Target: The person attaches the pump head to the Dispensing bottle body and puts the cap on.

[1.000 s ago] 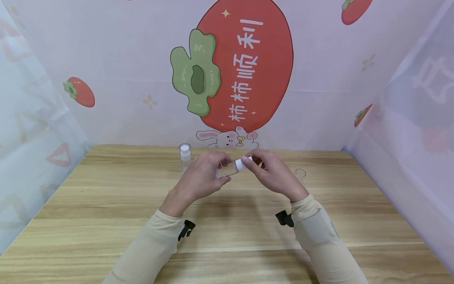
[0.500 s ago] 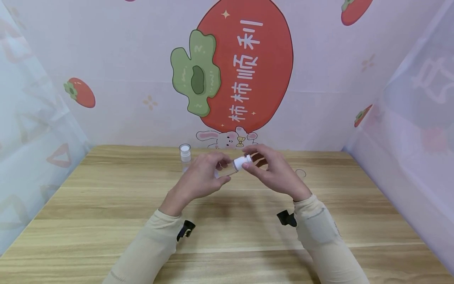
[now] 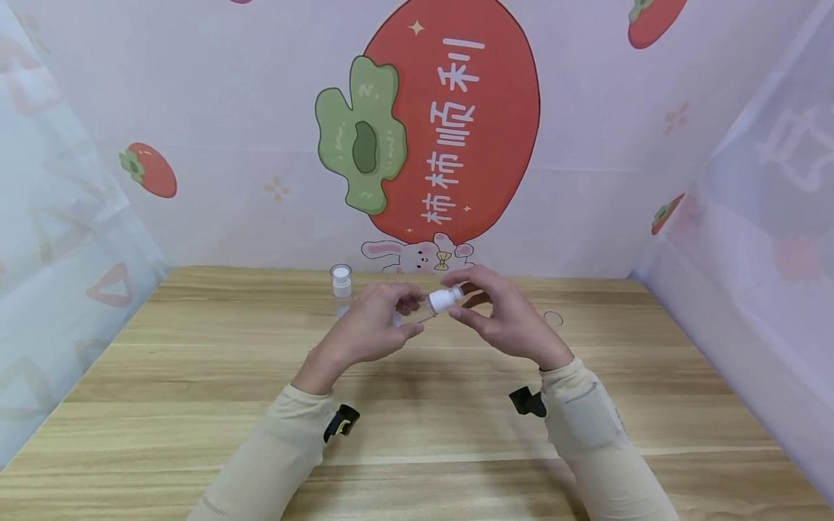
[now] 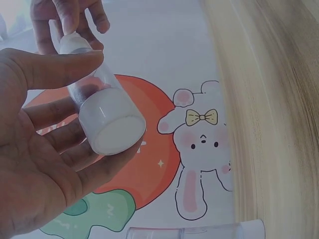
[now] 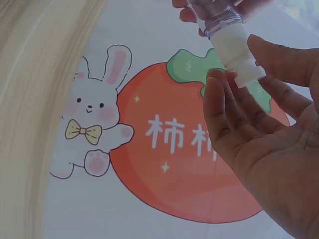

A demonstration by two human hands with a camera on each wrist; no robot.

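My left hand (image 3: 368,329) grips a small clear bottle (image 4: 113,119), tilted and lifted above the table. Its thumb lies across the side and its fingers pass beneath. A white pump top (image 3: 445,298) points right, toward my right hand (image 3: 504,311). The thumb and fingers of that hand are spread around the pump top, the thumb tip right at the white collar (image 5: 232,45). In the head view, the pump top shows bare between thumb and forefinger. Behind the left hand stands a second clear bottle (image 3: 342,289) with a white pump top.
A thin clear ring-shaped outline (image 3: 553,318) lies on the wooden table (image 3: 417,434) to the right of the right hand. A printed backdrop (image 3: 228,210) with persimmons and a rabbit rises at the table's back edge, with pale sheets at both sides.
The right hand's fingers have loosened from around the pump top and spread apart, so more of the white part shows. The left hand and the bottle have barely moved.
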